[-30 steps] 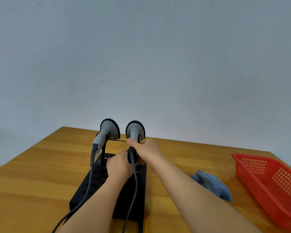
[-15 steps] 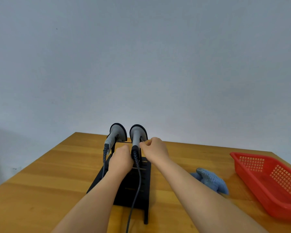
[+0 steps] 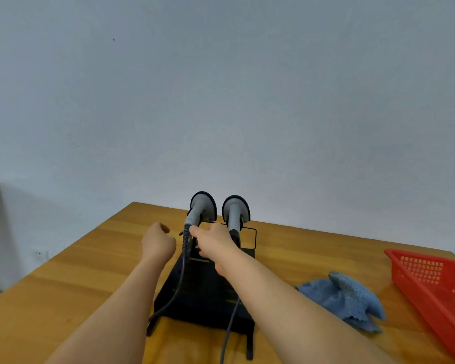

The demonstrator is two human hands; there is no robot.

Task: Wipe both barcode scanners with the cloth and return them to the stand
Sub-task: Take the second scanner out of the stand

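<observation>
Your right hand (image 3: 216, 241) reaches over the table (image 3: 63, 285) to the black stand (image 3: 202, 292), forefinger touching the left scanner (image 3: 201, 206) at its handle. Its back hides the other fingers, so you cannot tell its grasp. Your left hand (image 3: 158, 241), loosely curled, holds nothing. The blue cloth (image 3: 350, 298) lies rightward, nearer your right arm. Both scanners sit in the stand, handles slanting toward you, and the right scanner (image 3: 235, 210) is partly hidden.

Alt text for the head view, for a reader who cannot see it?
Two grey barcode scanners sit in a black metal stand on a wooden table; the right hand reaches to the left scanner at its handle, the left hand hovers loosely curled beside it. A crumpled blue cloth and a red plastic basket lie to the right.
</observation>
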